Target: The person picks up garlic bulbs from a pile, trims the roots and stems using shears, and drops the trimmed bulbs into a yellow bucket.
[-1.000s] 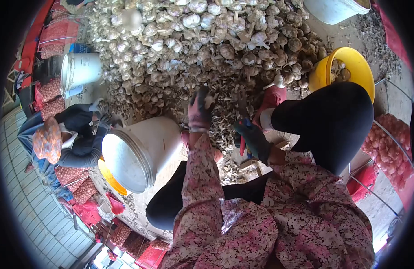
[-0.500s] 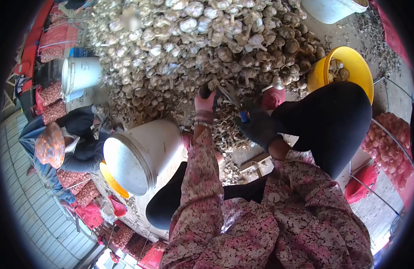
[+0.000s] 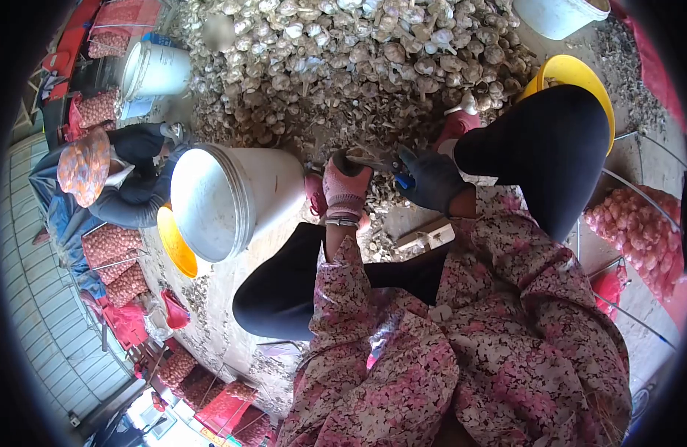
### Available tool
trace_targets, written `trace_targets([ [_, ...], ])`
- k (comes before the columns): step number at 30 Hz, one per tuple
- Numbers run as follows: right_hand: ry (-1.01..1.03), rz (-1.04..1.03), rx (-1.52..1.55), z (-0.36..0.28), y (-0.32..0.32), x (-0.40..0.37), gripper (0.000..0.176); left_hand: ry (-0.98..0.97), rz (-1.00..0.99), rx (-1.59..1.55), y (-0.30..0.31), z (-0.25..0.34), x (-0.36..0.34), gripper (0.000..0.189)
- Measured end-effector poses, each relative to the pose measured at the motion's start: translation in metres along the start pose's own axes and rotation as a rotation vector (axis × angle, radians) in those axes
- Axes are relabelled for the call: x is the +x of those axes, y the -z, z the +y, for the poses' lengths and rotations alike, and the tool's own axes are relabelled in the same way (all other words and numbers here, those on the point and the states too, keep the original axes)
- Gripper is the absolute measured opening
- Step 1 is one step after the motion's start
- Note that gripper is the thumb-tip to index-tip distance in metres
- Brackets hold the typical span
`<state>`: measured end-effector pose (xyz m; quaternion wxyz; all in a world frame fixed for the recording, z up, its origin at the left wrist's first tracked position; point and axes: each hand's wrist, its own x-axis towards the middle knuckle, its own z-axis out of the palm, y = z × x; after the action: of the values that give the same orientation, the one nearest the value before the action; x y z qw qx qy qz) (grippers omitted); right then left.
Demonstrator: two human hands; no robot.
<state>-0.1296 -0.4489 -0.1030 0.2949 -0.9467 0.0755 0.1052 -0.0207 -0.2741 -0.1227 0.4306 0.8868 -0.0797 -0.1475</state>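
My left hand (image 3: 346, 182), in a pink glove with dark fingertips, is closed around a garlic bulb mostly hidden by the fingers. Opposite it, my right hand (image 3: 435, 182) in a dark glove grips blue-handled shears (image 3: 404, 181). The blades point left, right at my left fingertips. Both hands are above a floor strewn with dry trimmings, between my bent knees. Just beyond them rises a large heap of garlic bulbs (image 3: 313, 67).
A white bucket (image 3: 272, 194) stands left of my left hand, near a crouching person (image 3: 127, 175). A yellow bucket (image 3: 602, 97) is behind my right knee. A wooden block (image 3: 425, 235) lies below my hands. Filled net sacks (image 3: 634, 231) line both sides.
Both hands have drawn back toward my body, away from the heap. The shears' blades now meet my left fingertips, and the bulb seen there earlier is mostly covered. The view has shifted.
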Motion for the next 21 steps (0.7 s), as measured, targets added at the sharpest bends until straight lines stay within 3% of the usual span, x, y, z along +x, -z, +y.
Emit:
trace_targets([
  [2,0.074,0.040,-0.036,0.000,-0.004,-0.006,0.051,-0.011,0.031,0.132,0.005,-0.001,-0.009,0.048],
  [4,0.068,-0.009,-0.007,-0.001,-0.007,-0.008,0.047,-0.081,0.100,0.215,0.007,0.007,-0.017,0.040],
  [7,0.044,-0.112,0.009,0.004,-0.011,-0.003,0.039,0.054,-0.005,0.235,0.017,0.033,-0.027,0.038],
  [12,0.022,-0.231,-0.011,0.022,-0.023,0.013,0.028,0.008,0.015,0.127,0.003,-0.024,-0.018,0.044],
  [14,-0.020,-0.204,0.002,0.037,-0.042,0.018,0.026,-0.060,-0.030,0.020,0.000,-0.011,-0.022,0.043],
  [15,-0.022,-0.206,0.007,0.036,-0.043,0.018,0.026,-0.060,-0.053,-0.329,-0.004,-0.007,-0.021,0.041],
  [16,-0.093,-0.167,0.104,0.033,-0.044,0.017,0.030,-0.057,-0.048,-0.329,0.000,-0.005,-0.020,0.041],
  [19,-0.203,-0.122,0.328,0.026,-0.040,0.016,0.038,-0.025,-0.062,-0.926,0.010,-0.012,-0.016,0.044],
  [21,-0.291,-0.172,0.510,0.023,-0.037,0.018,0.051,-0.094,0.041,-0.842,0.028,-0.024,-0.010,0.044],
])
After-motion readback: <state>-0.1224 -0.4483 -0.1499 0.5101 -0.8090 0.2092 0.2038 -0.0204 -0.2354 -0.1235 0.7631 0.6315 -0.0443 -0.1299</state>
